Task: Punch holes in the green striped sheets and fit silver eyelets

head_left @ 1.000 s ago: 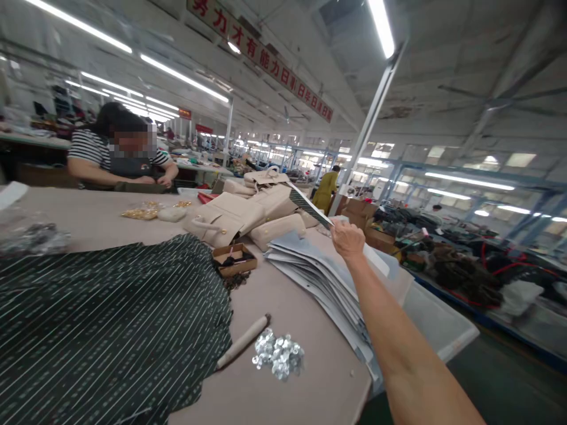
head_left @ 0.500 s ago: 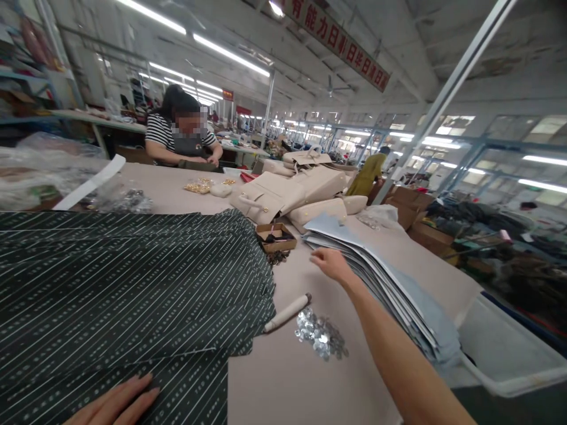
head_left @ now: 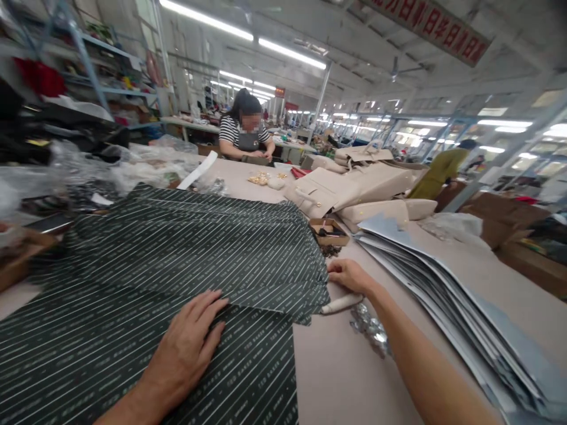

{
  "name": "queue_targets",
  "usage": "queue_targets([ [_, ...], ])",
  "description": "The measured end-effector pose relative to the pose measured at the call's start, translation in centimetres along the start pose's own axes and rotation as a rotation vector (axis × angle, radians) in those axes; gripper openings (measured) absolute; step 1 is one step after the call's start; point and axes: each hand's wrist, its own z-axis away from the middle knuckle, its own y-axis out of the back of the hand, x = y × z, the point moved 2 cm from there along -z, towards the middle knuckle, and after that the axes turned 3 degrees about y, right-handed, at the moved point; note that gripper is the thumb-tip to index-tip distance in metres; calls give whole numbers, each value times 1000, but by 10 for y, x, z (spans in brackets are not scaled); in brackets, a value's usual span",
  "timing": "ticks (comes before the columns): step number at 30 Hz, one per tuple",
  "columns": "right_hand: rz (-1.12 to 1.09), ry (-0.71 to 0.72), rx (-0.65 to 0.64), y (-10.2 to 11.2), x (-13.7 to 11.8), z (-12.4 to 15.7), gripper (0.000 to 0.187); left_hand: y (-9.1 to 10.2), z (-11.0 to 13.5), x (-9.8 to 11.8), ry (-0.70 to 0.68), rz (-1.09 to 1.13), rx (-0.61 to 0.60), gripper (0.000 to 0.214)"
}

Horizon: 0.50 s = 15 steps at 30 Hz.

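Dark green lining fabric (head_left: 212, 254) with white diagonal stripes and small lettering lies in overlapping layers across the table. My left hand (head_left: 190, 336) rests flat on it, fingers stretched out, close to the edge of an upper layer. At the right border of the fabric, my right hand (head_left: 349, 276) has its fingers curled in, the tips pinching the fabric's edge; the exact grip is partly hidden. Just below that hand lies a pale rod-shaped tool (head_left: 341, 304). Beside my right forearm is a pile of shiny metal discs (head_left: 370, 324), partly covered by the arm.
A small cardboard box (head_left: 328, 232) stands beyond my right hand. Grey-blue sheets (head_left: 443, 289) are stacked at right, with beige handbags (head_left: 354, 189) piled behind. Clear plastic bags (head_left: 146, 162) lie at left. Across the table a person (head_left: 245, 130) in stripes works with both hands.
The view has swung left. My left hand has moved forward over the fabric, and my right hand has come left from beside the grey-blue stack to the fabric's edge.
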Motion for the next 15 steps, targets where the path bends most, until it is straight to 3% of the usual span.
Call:
queue_targets([
  [3, -2, -5, 79, -5, 0, 5, 17, 15, -11, -14, 40, -29, -153, 35],
  [7, 11, -66, 219, -2, 2, 14, 14, 36, -18, -25, 50, -52, -248, 32],
  [12, -24, -146, 342, 1, 3, 30, 19, 48, -14, -23, 26, -31, -285, 26],
  [15, -89, -152, 372, -1, 1, 38, 27, 55, -7, -38, 11, -25, -261, 29],
])
